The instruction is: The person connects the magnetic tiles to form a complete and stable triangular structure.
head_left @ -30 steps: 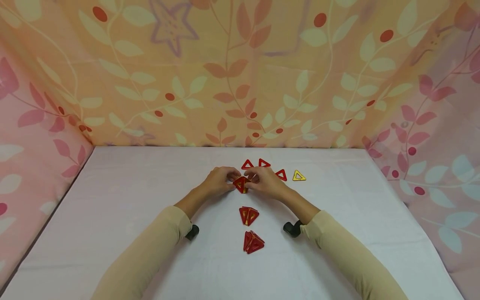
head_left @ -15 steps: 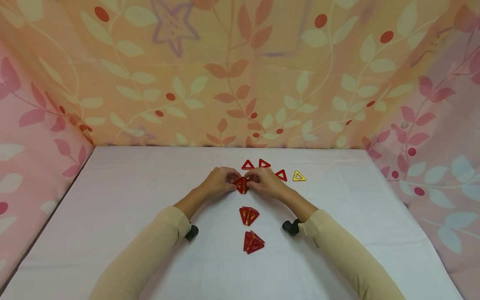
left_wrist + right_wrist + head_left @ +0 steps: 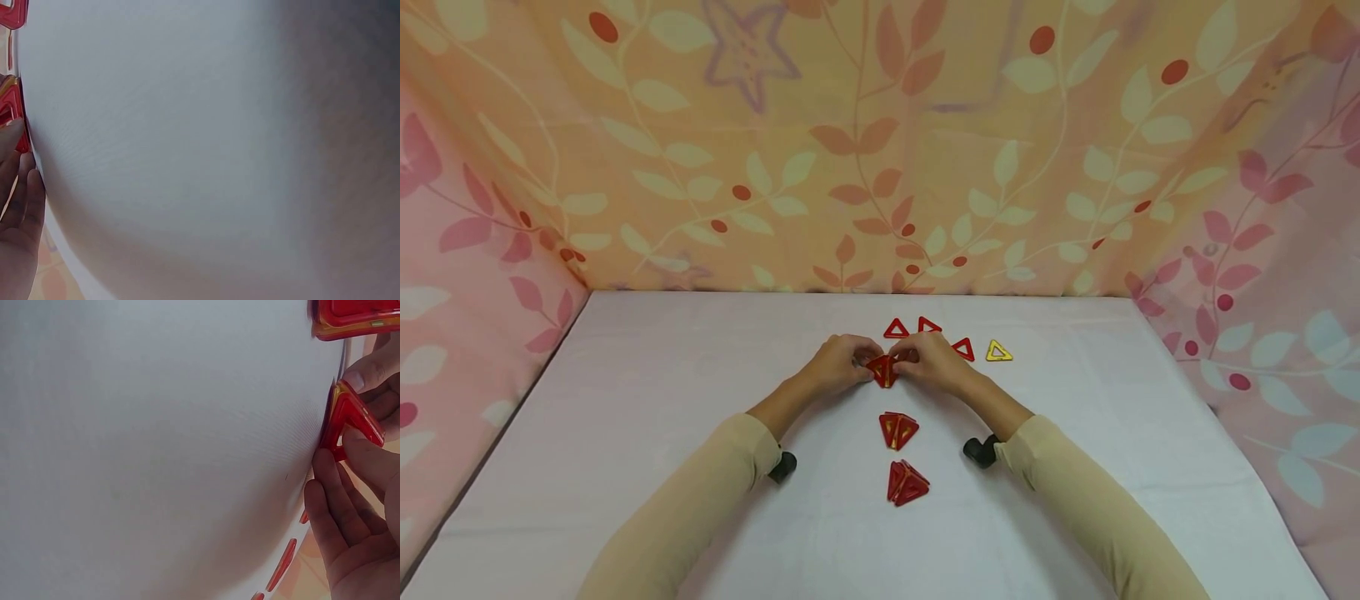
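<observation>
Pinching a red-and-yellow piece (image 3: 886, 372) toward twelve o'clock on the table (image 3: 610, 400) — left hand (image 3: 841, 363) at nine, right hand (image 3: 931, 365) at three. Sitting among two red clusters (image 3: 910, 485) at six, red triangles (image 3: 896, 336) and a yellow triangle (image 3: 999, 359) between twelve and three — partly blocking a red one with the right hand.

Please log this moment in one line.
left hand: holds triangular-tile structure | right hand: holds same structure | nearer side: two structures | loose: yellow triangular tile, three red triangular tiles
</observation>
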Action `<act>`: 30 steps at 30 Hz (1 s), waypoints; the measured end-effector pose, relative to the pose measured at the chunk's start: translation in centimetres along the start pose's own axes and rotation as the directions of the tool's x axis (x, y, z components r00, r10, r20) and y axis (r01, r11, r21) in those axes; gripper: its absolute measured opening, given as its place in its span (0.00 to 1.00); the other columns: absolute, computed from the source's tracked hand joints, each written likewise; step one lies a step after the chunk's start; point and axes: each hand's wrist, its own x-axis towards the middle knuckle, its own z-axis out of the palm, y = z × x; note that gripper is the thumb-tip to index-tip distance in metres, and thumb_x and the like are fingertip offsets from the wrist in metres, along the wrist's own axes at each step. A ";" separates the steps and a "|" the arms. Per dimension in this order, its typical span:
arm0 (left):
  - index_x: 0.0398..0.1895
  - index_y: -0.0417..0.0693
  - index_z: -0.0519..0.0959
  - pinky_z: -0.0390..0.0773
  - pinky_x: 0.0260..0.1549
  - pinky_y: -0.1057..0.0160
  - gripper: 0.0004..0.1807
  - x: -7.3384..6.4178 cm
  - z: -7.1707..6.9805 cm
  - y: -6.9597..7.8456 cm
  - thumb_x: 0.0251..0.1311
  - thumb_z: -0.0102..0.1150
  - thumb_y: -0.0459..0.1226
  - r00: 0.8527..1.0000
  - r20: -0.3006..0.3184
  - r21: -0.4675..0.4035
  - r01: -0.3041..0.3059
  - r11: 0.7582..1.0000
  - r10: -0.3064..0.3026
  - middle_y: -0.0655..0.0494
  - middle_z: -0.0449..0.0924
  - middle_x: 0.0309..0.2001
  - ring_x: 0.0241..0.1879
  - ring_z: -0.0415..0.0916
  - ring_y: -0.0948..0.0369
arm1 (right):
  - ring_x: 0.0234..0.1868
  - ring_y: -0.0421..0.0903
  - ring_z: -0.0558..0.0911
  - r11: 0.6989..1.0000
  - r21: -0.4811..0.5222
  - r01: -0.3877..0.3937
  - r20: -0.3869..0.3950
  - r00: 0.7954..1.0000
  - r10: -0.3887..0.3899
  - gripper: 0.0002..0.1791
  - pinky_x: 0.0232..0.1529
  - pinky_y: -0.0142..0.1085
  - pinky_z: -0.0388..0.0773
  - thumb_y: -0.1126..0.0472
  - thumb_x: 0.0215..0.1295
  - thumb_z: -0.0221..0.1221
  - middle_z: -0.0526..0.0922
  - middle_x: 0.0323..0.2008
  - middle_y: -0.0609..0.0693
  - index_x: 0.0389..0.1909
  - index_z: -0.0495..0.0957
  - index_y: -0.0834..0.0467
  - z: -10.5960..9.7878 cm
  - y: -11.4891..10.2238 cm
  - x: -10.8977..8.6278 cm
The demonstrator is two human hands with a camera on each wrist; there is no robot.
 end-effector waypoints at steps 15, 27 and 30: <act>0.50 0.42 0.83 0.78 0.48 0.59 0.16 -0.1 0.2 0.2 0.57 0.68 0.28 1.000 -0.011 -0.001 -0.005 1.000 0.005 0.53 0.85 0.45 0.44 0.79 0.59 | 0.37 0.43 0.80 0.999 -0.053 0.002 0.037 0.999 0.000 0.13 0.43 0.35 0.80 0.70 0.64 0.64 0.86 0.39 0.50 0.49 0.84 0.62 -0.1 0.1 -0.6; 0.51 0.43 0.83 0.77 0.50 0.59 0.16 -0.8 0.4 0.4 0.59 0.68 0.29 1.000 0.007 -0.034 -0.020 0.999 0.020 0.54 0.84 0.46 0.45 0.77 0.58 | 0.38 0.41 0.81 0.998 -0.064 0.018 0.049 0.999 -0.015 0.13 0.44 0.34 0.80 0.68 0.63 0.66 0.86 0.38 0.50 0.49 0.84 0.63 -0.1 0.3 -1.3; 0.52 0.43 0.82 0.77 0.51 0.58 0.16 -0.9 0.5 0.4 0.59 0.67 0.29 0.999 0.018 -0.041 -0.031 0.999 0.032 0.54 0.84 0.46 0.46 0.78 0.59 | 0.38 0.41 0.82 0.998 -0.058 0.021 0.057 0.998 -0.018 0.13 0.44 0.34 0.80 0.67 0.63 0.66 0.86 0.38 0.50 0.49 0.83 0.63 -0.2 0.3 -1.6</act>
